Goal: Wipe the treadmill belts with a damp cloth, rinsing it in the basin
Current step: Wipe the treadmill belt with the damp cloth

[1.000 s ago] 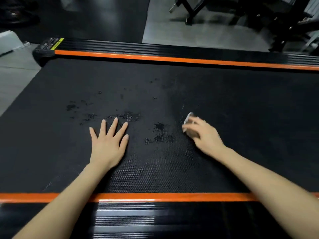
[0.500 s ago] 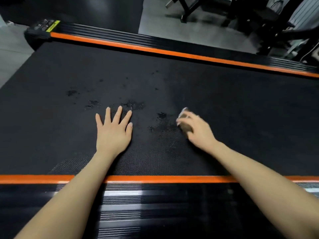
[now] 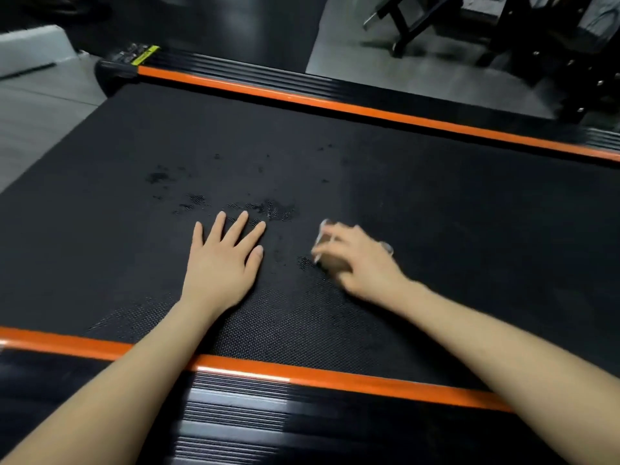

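Black textured treadmill belt (image 3: 436, 229): damp dark speckles (image 3: 268, 208) mid-belt; left hand (image 3: 219, 266) flat, spread, unmoved; right hand (image 3: 360, 263) gripping small pale cloth (image 3: 320, 236), shifted leftward.

There is only one view: the head camera looks forward and down, close above the treadmill belt (image 3: 453, 213).

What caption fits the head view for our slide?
Left hand flat on the black treadmill belt, right hand gripping a small pale cloth beside dark wet-looking spots.
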The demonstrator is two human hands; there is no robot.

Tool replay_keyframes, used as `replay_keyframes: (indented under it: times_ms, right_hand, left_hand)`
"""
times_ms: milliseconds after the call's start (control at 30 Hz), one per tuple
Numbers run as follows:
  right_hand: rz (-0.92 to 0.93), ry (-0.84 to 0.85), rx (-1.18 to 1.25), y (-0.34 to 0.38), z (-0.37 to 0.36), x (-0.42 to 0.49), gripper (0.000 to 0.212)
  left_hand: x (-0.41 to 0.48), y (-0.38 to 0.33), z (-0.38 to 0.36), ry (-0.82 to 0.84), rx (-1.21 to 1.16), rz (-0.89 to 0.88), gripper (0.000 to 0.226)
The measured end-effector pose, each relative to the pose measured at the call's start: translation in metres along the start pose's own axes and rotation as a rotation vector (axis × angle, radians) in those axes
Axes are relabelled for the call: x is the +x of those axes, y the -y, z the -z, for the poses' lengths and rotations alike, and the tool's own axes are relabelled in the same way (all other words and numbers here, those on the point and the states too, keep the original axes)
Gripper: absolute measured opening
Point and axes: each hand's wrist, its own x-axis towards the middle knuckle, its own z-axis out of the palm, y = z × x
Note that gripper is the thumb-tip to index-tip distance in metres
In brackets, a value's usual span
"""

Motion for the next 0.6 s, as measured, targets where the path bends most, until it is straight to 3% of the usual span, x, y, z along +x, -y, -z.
replay_keyframes:
  times_ms: [100,167,267,467,533,600]
  right_hand:
    - [-0.330,-0.171,0.014,-0.039,0.001,0.057,0.030]
    - [-0.432,-0.244,-0.001,-0.040,-0.005,0.074,0.025]
    - [-0.254,-0.246,0.021,0.000,-0.012,0.053,0.022]
    - [0.227,0.035,0.146,0.062,-0.017,-0.052,0.030]
    - [0.270,0.045,0.082,0.047,-0.010,-0.052,0.031]
    - [0.141,-0.045,0.022,0.023,-0.005,-0.033,0.034]
  left_hand:
    - [-0.001,0.000,0.000,0.004,-0.003,0.009,0.067]
    - [-0.001,-0.001,0.000,-0.001,0.007,0.021,0.068]
    - [0.000,-0.002,0.001,0.015,0.010,0.026,0.072]
    - [0.001,0.000,0.006,0.061,-0.027,0.019,0.077]
    - [0.004,0.001,0.011,0.083,-0.020,0.006,0.071]
    - [0.009,0.006,0.015,0.071,0.003,-0.036,0.071]
